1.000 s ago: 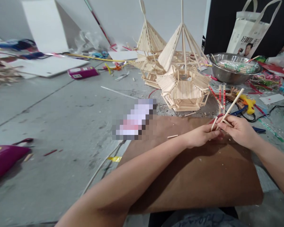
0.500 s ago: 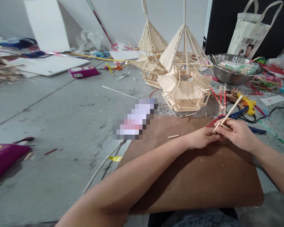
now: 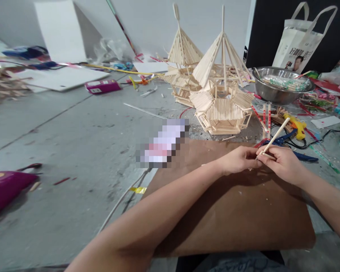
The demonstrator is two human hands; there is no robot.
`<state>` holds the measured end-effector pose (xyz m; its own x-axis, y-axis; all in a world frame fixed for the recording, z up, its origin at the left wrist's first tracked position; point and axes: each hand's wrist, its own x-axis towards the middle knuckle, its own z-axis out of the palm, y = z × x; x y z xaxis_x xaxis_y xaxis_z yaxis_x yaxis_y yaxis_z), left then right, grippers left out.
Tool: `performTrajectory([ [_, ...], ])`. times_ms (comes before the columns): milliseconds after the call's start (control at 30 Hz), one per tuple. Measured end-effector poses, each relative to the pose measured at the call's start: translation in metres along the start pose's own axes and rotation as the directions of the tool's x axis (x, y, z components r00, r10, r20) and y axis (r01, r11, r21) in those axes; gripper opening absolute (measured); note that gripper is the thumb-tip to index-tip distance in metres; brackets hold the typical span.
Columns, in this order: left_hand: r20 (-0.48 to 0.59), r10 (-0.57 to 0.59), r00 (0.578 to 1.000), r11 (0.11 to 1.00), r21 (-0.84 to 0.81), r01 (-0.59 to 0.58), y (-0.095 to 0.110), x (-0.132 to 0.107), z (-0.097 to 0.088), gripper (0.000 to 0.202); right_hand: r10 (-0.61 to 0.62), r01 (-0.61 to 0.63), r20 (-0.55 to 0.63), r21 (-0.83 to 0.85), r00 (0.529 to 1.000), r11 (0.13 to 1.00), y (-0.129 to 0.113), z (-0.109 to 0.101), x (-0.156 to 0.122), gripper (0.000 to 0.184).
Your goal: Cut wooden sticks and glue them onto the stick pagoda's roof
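Pale wooden sticks (image 3: pixel 277 133) are pinched in the right hand (image 3: pixel 285 162); the left hand (image 3: pixel 239 160) meets it, fingers curled, hold undeterminable. Crowding beyond the grip: blue-handled tool (image 3: pixel 306 156), yellow glue gun (image 3: pixel 299 127). Farther, ahead-left: stick-built pavilion model (image 3: pixel 223 108). Beneath: brown sheet (image 3: pixel 243 223) on stained grey floor (image 3: pixel 102 128); pale wall (image 3: pixel 147 22) behind.

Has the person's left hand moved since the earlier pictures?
Yes, the left hand shifted slightly left against the brown sheet; its forearm now mostly hides the small stick there.
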<state>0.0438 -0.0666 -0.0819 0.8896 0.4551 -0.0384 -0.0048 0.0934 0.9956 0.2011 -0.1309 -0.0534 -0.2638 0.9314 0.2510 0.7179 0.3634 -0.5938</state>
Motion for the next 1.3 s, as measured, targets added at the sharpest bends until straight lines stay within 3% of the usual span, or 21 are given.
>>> performTrajectory([
  [233,-0.098,-0.049,0.994,0.940,0.331,0.079,0.004,0.000,-0.006,0.019,0.047,-0.048,0.031,0.035,0.998,0.998,0.003,-0.001,0.002,0.020],
  [467,-0.055,-0.049,0.997,0.957,0.283,0.062,0.002,0.001,-0.004,0.018,0.101,-0.103,0.019,0.113,0.995,0.988,0.004,-0.001,0.001,0.025],
  [933,-0.037,-0.049,0.998,0.975,0.214,0.056,-0.004,0.002,-0.004,0.018,0.089,-0.090,0.024,0.051,0.996,0.995,0.005,-0.001,0.001,0.025],
  [1067,-0.046,-0.091,0.995,0.985,0.145,0.097,0.000,0.001,-0.004,0.015,0.060,-0.095,-0.175,-0.202,0.983,0.975,0.005,-0.007,-0.002,0.031],
  [1167,-0.127,-0.109,0.986,0.990,0.078,0.119,0.005,0.001,-0.004,0.013,-0.086,-0.078,-0.343,-0.439,0.935,0.895,0.014,-0.014,0.001,0.032],
  [1300,-0.307,-0.078,0.948,0.994,0.051,0.098,0.010,0.002,-0.005,0.015,-0.222,-0.062,-0.353,-0.641,0.909,0.765,0.034,-0.015,0.011,0.032],
])
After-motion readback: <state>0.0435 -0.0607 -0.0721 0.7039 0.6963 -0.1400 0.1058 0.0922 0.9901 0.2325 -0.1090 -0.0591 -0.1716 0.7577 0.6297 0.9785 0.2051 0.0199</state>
